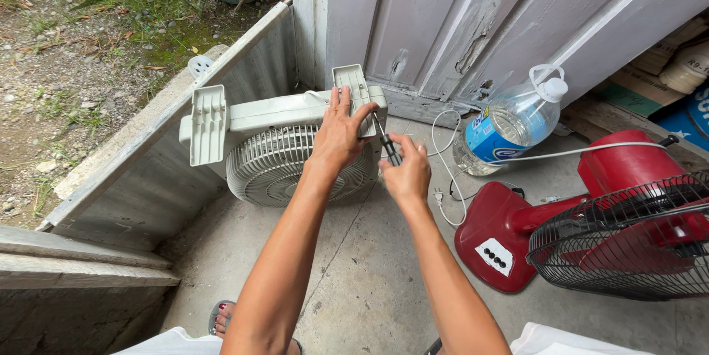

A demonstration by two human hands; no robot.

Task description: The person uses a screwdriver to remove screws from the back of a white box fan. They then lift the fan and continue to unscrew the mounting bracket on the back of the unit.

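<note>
Two hands at the box fan [295,145], which lies tipped on the concrete floor [369,274] against the grey door [473,23]. My left hand [338,133] lies flat, fingers spread, on the fan's right foot [353,93]. My right hand [406,173] has its grip closed round a screwdriver [385,142], tip at that foot. Right of the fan: water bottle [513,122], red stand fan [591,215].

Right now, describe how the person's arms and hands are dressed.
Both arms are bare from the lower edge of the picture up to the fingers: no sleeves, gloves or watch. The left hand and right hand show no rings that I can make out. Nails are short and unpainted.
</note>
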